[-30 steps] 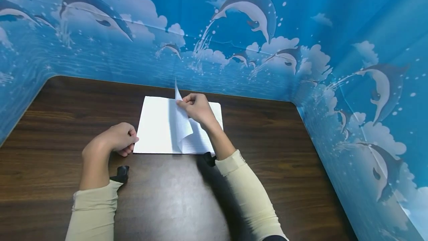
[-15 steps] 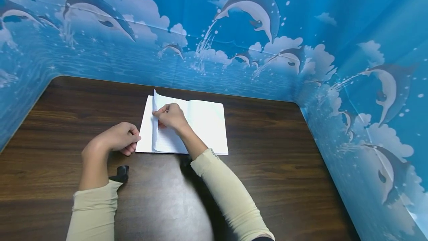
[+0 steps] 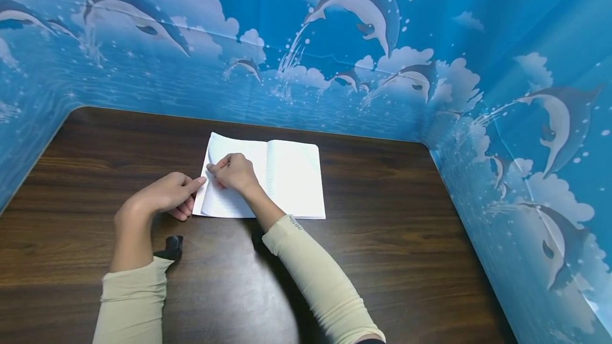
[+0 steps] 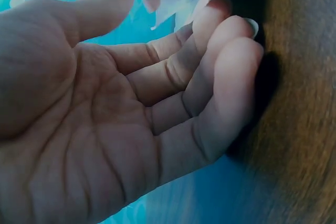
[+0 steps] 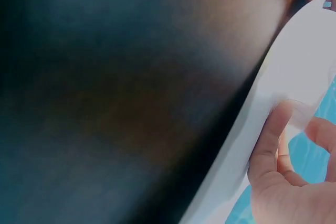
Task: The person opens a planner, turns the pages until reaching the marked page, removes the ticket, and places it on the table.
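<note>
An open notebook (image 3: 297,179) with white pages lies on the dark wooden table. My right hand (image 3: 234,172) is over its left half and pinches a page (image 3: 227,203) near that page's left edge. In the right wrist view, this page (image 5: 299,61) bends between the thumb and fingers. My left hand (image 3: 164,195) is at the notebook's left edge, thumb stretched toward the paper. From the left wrist view, its thumb stands apart from the loosely bent fingers (image 4: 236,72), whose tips are by the tabletop. Nothing shows in that palm.
A blue curtain (image 3: 191,84) printed with dolphins borders the table (image 3: 406,238) at the back and sides. A small black device (image 3: 173,248) sticks out at the left wrist. Light sleeves (image 3: 320,275) cover both forearms.
My right hand has carried the page from right to left across the notebook and lowered it onto the left side. My left thumb has lifted and moved slightly inward over the edge.
</note>
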The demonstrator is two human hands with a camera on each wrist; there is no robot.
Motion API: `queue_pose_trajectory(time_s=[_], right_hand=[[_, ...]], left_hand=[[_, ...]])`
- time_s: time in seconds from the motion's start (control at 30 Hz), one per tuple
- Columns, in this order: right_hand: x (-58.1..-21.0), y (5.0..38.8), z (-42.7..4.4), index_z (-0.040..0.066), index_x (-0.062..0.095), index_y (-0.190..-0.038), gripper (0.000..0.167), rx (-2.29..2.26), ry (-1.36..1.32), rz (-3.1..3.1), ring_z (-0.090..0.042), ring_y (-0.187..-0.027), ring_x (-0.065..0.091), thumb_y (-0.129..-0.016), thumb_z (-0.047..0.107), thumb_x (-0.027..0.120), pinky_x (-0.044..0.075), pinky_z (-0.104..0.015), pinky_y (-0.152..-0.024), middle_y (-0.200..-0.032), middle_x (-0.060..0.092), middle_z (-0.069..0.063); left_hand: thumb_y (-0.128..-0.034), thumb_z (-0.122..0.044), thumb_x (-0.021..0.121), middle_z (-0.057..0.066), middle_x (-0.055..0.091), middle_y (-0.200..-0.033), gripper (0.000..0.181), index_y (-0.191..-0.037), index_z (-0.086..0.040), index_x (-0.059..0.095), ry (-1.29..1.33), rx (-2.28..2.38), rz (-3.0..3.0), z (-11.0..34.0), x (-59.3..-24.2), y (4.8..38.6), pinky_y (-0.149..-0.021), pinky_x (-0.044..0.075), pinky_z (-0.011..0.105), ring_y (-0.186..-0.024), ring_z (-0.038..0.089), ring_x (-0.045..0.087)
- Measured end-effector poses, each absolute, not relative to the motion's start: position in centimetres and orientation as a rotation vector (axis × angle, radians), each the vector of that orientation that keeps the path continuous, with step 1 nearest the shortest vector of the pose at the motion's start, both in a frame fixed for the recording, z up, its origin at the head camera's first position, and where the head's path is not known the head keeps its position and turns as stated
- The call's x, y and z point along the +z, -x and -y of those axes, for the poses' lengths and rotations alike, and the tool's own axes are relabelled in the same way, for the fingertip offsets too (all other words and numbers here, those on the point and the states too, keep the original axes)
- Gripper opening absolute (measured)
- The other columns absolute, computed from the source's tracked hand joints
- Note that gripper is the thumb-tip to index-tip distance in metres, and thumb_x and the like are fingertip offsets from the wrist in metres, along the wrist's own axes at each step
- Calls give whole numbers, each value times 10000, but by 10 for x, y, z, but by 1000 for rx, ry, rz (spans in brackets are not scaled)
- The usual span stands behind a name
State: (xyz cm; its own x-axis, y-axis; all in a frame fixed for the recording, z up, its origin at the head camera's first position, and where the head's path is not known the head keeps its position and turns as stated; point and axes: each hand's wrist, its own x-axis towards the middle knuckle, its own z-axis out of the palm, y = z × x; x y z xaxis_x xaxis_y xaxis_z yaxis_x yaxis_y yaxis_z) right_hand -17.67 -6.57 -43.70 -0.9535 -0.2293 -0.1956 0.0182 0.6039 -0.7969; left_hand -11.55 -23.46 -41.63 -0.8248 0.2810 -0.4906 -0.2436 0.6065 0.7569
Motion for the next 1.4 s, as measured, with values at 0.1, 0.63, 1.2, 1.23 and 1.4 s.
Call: queue_pose_trajectory(time_s=[0.1,0.63,1.2,1.23,1.4], right_hand=[[-435,176,65,98,779,-877,295,-1189,258,-2589,-33,-515,548,-1043,334,718,408,-177,-617,-562,678,-3],[-429,188,39,-13,805,-1032,159,-1294,261,-2330,-257,-776,805,-987,139,793,562,-222,-621,-835,796,-144],[-394,249,-91,24,777,-1166,304,-1003,-178,-2628,-233,-948,726,-996,275,797,601,-408,-974,-1143,769,-146],[-397,250,-96,26,769,-1207,333,-947,-184,-2661,-240,-992,725,-995,281,798,598,-412,-988,-1216,758,-156],[-413,250,-114,59,684,-1421,510,-719,-99,-2772,-259,-1199,701,-990,302,804,580,-417,-1047,-1428,683,-153]], left_hand=[[-1165,-269,455,15,595,-682,468,-822,7,616,-75,1164,-2264,235,-417,115,-613,592,308,-604,125,600],[-1076,-64,606,22,620,-679,226,-868,23,628,-73,1068,-2296,230,-422,115,-619,581,297,-613,124,616],[-1071,-57,608,27,615,-690,237,-845,11,611,-80,1110,-2290,230,-418,114,-622,580,293,-627,136,604],[-1071,-58,608,25,614,-690,236,-846,11,613,-79,1107,-2290,231,-418,114,-621,579,291,-626,134,603],[-1068,-54,607,23,618,-684,242,-836,14,625,-91,1094,-2302,231,-418,114,-617,579,284,-622,130,607]])
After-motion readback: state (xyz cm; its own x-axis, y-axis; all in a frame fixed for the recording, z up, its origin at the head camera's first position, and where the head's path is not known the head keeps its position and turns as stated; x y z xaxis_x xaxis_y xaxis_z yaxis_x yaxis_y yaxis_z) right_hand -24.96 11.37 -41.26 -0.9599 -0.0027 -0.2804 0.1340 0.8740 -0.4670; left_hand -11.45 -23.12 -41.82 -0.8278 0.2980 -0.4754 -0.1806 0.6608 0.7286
